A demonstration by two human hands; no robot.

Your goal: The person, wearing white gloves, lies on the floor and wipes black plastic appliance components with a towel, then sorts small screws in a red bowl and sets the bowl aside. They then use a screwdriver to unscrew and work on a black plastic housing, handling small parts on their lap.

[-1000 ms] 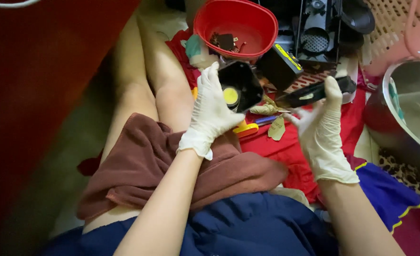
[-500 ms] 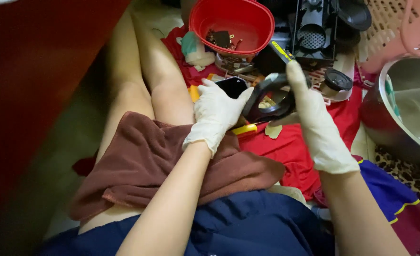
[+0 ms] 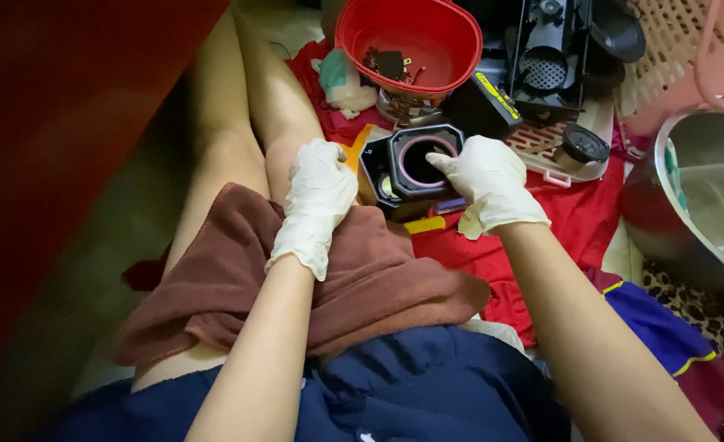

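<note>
Fingers (image 3: 448,164) of the gloved right hand (image 3: 491,182) curl over the rim of a black octagonal speaker housing (image 3: 407,168), gripping its right edge so the round opening faces up, while the left hand (image 3: 317,200) rests half-closed just left of it on a brown towel (image 3: 378,278), seemingly steadying rather than holding anything. Beyond those fingers a red bowl (image 3: 440,33) keeps loose small parts together, and off to their right sit a round black knob (image 3: 581,147) and a steel basin (image 3: 697,205).
</note>
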